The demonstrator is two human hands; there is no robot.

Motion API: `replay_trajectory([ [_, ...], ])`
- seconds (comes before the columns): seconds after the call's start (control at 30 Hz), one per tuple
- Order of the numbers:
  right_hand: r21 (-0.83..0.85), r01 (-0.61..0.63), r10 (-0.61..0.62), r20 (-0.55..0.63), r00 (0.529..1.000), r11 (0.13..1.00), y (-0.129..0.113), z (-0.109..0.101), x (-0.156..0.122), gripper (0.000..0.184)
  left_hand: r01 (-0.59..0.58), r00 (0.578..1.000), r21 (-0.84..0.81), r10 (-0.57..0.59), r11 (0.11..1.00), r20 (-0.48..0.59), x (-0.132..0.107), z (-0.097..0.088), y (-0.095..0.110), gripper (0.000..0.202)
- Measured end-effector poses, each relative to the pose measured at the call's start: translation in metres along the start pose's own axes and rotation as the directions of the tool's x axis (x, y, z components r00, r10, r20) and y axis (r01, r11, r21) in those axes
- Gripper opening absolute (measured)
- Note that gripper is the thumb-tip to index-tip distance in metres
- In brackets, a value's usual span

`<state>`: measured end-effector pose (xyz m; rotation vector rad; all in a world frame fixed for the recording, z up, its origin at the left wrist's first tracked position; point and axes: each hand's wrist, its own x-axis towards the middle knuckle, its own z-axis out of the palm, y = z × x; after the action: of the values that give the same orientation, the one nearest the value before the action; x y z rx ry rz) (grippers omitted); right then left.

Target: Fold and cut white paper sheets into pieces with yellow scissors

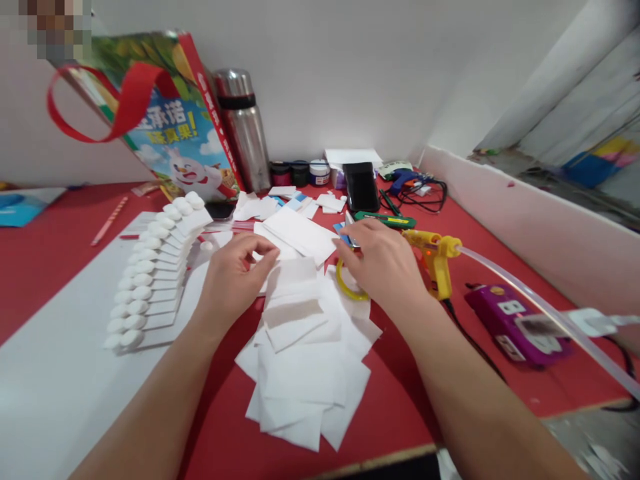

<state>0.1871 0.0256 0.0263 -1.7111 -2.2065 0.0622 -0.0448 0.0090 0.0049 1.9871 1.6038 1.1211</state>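
My left hand (240,270) is closed, thumb and forefinger pressed together at the corner of a small white paper piece (295,275); whether they grip it cannot be seen. Below it, overlapping white paper sheets (305,373) lie in a loose pile. My right hand (383,260) curls over a small blue-and-metal item (347,233), mostly hidden by the fingers. Under its thumb side lies a yellow ring (345,283), perhaps a tape roll. Between both hands rest larger white sheets (300,233).
On the left stands a curved row of white card pieces with round tops (150,273). Behind are a picture bag (185,140), a steel flask (245,130) and small paint jars (300,173). At right lie a green cutter (385,220), a yellow glue gun (437,260) and a purple box (515,327).
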Motion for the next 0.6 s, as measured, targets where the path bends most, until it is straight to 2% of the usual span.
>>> replay_trajectory([
  [0.07,0.122,0.234,-0.227,-0.07,0.971,0.965,-0.003,0.007,-0.002,0.029,0.074,0.994,0.077,-0.067,0.994,-0.083,0.001,0.0,-0.009,0.013],
  [0.1,0.149,0.315,-0.308,-0.069,0.949,0.937,-0.004,0.012,-0.002,0.029,0.101,0.991,0.117,-0.09,0.988,-0.098,0.001,0.001,-0.013,0.014],
  [0.17,0.145,0.374,-0.375,-0.017,0.927,0.916,-0.006,0.019,-0.003,0.028,0.141,0.988,0.197,-0.124,0.97,-0.095,0.002,0.002,-0.019,0.019],
  [0.27,0.099,0.345,-0.355,0.108,0.929,0.933,-0.009,0.023,-0.002,0.031,0.168,0.986,0.296,-0.159,0.94,-0.055,0.002,0.004,-0.024,0.026],
  [0.4,0.054,0.309,-0.313,0.223,0.923,0.95,-0.01,0.018,0.0,0.034,0.183,0.981,0.294,-0.193,0.938,0.003,0.002,0.006,-0.024,0.035],
  [0.5,0.053,0.267,-0.271,0.246,0.93,0.962,-0.01,0.017,0.001,0.029,0.21,0.976,0.269,-0.217,0.94,-0.003,0.003,0.008,-0.025,0.042],
  [0.6,0.097,0.205,-0.221,0.196,0.955,0.974,-0.007,0.021,0.001,0.027,0.193,0.981,0.26,-0.19,0.946,-0.039,0.003,0.009,-0.026,0.046],
])
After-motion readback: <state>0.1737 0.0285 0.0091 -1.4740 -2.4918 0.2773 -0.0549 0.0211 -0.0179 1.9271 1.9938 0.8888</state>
